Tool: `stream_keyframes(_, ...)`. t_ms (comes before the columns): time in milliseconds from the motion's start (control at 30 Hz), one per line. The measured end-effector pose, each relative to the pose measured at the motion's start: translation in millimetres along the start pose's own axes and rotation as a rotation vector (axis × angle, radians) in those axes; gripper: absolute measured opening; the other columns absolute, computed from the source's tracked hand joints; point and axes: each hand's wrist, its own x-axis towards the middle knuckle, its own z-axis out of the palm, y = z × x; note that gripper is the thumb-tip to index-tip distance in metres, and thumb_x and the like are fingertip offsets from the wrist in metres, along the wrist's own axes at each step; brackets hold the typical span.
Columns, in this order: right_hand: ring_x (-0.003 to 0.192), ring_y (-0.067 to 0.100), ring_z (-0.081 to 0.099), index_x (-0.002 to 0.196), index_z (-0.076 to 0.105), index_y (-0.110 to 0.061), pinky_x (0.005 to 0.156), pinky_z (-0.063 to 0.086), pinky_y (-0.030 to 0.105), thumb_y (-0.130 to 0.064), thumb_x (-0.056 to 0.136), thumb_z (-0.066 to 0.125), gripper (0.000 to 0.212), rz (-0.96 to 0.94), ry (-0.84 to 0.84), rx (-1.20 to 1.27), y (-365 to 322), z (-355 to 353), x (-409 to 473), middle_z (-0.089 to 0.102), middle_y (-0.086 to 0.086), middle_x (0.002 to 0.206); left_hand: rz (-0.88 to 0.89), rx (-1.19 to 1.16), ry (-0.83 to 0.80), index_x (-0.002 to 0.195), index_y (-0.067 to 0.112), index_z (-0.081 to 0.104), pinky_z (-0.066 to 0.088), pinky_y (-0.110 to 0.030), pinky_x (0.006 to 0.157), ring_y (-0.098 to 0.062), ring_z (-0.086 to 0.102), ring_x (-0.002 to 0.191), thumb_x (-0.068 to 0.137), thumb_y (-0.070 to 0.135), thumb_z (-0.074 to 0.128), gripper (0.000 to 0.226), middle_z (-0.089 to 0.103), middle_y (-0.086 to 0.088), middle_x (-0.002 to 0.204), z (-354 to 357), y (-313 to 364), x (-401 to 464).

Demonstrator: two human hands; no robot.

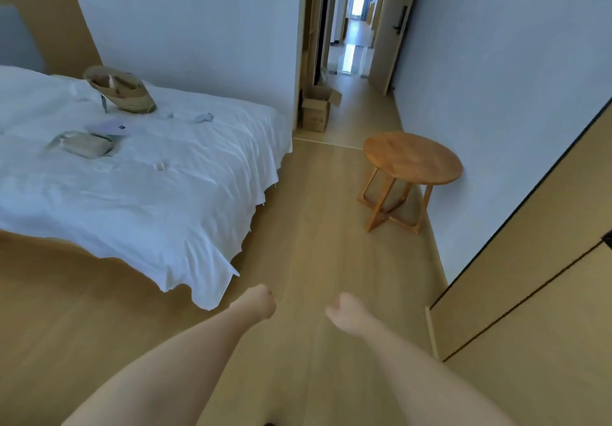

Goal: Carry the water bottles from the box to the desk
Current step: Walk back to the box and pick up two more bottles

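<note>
Both bare forearms outstretched over pale wood floor; left hand (pixel 261 301) and right hand (pixel 344 311) fisted, holding nothing. Open brown cardboard box (pixel 318 107) far ahead by doorway; round wooden side table (pixel 412 158) right; white-sheeted bed (pixel 149 187) left.

The inside of the cardboard box (pixel 318 107) cannot be seen, so any bottles are hidden. The bed (pixel 139 173) is cut off at the left edge. The small items on it are blurred.
</note>
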Motion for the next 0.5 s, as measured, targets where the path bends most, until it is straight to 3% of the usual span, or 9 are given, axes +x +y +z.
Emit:
stream_keyframes(167, 0.123, 0.027, 0.051, 0.131, 0.049, -0.005, 0.095, 0.042, 0.030, -0.041, 0.101, 0.044, 0.047, 0.005, 0.071, -0.034, -47, -77, 82, 0.054, 0.012, 0.134, 0.067, -0.007, 0.057, 0.071, 0.001, 0.046, 0.028, -0.025, 0.055, -0.013, 0.033, 0.057, 0.092, 0.011, 0.035, 0.025, 0.034, 0.001, 0.063, -83, 46, 101)
stream_keyframes(300, 0.119, 0.027, 0.054, 0.128, 0.050, -0.009, 0.092, 0.044, 0.031, -0.044, 0.099, 0.044, 0.045, 0.040, 0.095, -0.031, -64, -123, 145, 0.057, 0.010, 0.130, 0.113, 0.024, 0.012, 0.067, 0.015, 0.038, 0.033, -0.025, 0.060, -0.015, 0.040, 0.063, 0.094, 0.014, 0.036, 0.028, 0.042, 0.001, 0.070, -114, 82, 175)
stream_keyframes(433, 0.102, 0.022, 0.059, 0.122, 0.051, -0.013, 0.080, 0.047, 0.032, -0.046, 0.098, 0.044, 0.041, 0.070, 0.078, -0.017, -65, -162, 220, 0.058, 0.004, 0.112, 0.113, 0.001, -0.046, 0.079, 0.008, 0.049, 0.039, -0.028, 0.065, -0.021, 0.049, 0.074, 0.094, 0.013, 0.038, 0.019, 0.053, -0.006, 0.082, -133, 107, 258)
stream_keyframes(500, 0.099, 0.021, 0.057, 0.121, 0.051, -0.015, 0.076, 0.045, 0.031, -0.047, 0.097, 0.043, 0.041, 0.077, 0.088, -0.019, -63, -187, 263, 0.058, 0.003, 0.114, 0.095, -0.012, -0.050, 0.088, 0.006, 0.053, 0.042, -0.028, 0.068, -0.021, 0.052, 0.077, 0.095, 0.013, 0.038, 0.018, 0.057, -0.008, 0.088, -144, 122, 304)
